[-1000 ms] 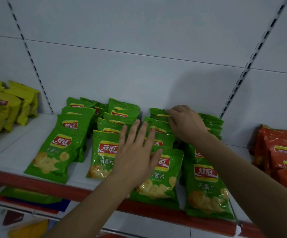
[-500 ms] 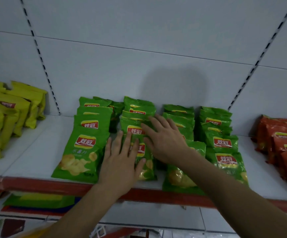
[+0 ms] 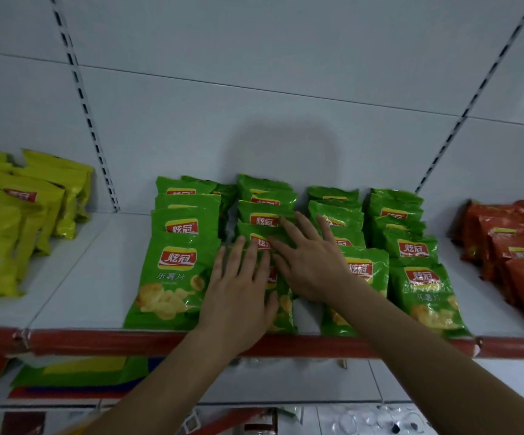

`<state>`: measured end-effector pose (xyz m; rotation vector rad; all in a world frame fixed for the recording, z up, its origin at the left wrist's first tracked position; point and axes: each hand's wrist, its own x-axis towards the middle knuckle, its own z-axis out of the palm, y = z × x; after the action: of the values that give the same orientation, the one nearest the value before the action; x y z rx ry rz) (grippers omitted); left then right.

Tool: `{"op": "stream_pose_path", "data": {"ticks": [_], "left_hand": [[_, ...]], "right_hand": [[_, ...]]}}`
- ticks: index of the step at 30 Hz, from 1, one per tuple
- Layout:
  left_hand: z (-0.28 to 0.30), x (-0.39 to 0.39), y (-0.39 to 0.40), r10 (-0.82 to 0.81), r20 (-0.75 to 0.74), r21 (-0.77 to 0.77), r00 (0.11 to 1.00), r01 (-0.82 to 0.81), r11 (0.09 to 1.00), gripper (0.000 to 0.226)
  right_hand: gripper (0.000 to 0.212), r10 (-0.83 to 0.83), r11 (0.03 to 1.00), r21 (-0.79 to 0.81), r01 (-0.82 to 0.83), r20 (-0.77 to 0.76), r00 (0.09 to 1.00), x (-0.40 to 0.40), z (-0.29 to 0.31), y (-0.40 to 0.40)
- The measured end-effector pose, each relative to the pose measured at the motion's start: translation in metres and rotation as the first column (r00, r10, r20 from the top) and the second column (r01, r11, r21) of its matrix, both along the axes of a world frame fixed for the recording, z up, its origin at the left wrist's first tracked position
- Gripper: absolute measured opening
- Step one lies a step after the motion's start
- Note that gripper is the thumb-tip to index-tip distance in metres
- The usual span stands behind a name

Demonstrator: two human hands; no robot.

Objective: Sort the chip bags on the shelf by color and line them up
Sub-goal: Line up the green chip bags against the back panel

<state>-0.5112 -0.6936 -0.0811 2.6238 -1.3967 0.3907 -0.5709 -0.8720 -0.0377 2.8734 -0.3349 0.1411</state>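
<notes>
Chip bags: three colour groups on one white shelf [image 3: 91, 277] with a red front lip
- Green bags [image 3: 176, 271]: centre of shelf, four rows running near to far, each row overlapped like shingles. Far-left row and far-right row [image 3: 423, 287] look straight. The two middle rows lie under the hands.
- Yellow bags [image 3: 19, 215]: left end, well apart from the green, grouped but loosely stacked and leaning.
- Red-orange bags [image 3: 511, 252]: right end, apart from the green, overlapped and partly cut off by the frame edge.
- Left hand [image 3: 242, 296]: fingers straight and slightly spread, palm flat on the near bag of the second green row; holds nothing.
- Right hand [image 3: 311, 262]: fingers straight and fanned wide, lying across the second and third rows; presses, does not grip.
- Status, as judged: colour sorting looks done, no stray colour visible in any group. Remaining: squaring up the middle green rows, then likely tidying the yellow and red-orange groups
</notes>
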Motion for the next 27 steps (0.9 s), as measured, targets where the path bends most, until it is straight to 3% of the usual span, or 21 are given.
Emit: {"op": "stream_pose_path", "data": {"ticks": [6, 14, 19, 24, 27], "left_hand": [[0.005, 0.006, -0.016, 0.023, -0.009, -0.034, 1.0, -0.023, 0.999, 0.079], [0.0, 0.006, -0.027, 0.01, -0.026, 0.021, 1.0, -0.009, 1.0, 0.083], [0.008, 0.007, -0.03, 0.019, -0.013, 0.009, 1.0, -0.018, 1.0, 0.084], [0.008, 0.01, -0.037, 0.019, -0.036, 0.03, 0.999, -0.018, 0.999, 0.088], [0.003, 0.012, -0.037, 0.017, -0.047, 0.039, 0.999, -0.015, 0.999, 0.087]], "right_hand": [[0.066, 0.006, 1.0, 0.01, -0.007, 0.092, 0.996, 0.014, 0.014, -0.011], [0.071, 0.087, 0.994, 0.062, -0.087, 0.004, 0.996, 0.042, 0.01, -0.021], [0.07, 0.066, 0.994, 0.08, -0.074, 0.097, 0.993, 0.055, 0.021, -0.035], [0.07, 0.065, 0.995, 0.079, -0.06, -0.073, 0.995, 0.068, 0.02, -0.039], [0.069, 0.084, 0.993, 0.087, -0.076, -0.088, 0.993, 0.069, 0.023, -0.04]]}}
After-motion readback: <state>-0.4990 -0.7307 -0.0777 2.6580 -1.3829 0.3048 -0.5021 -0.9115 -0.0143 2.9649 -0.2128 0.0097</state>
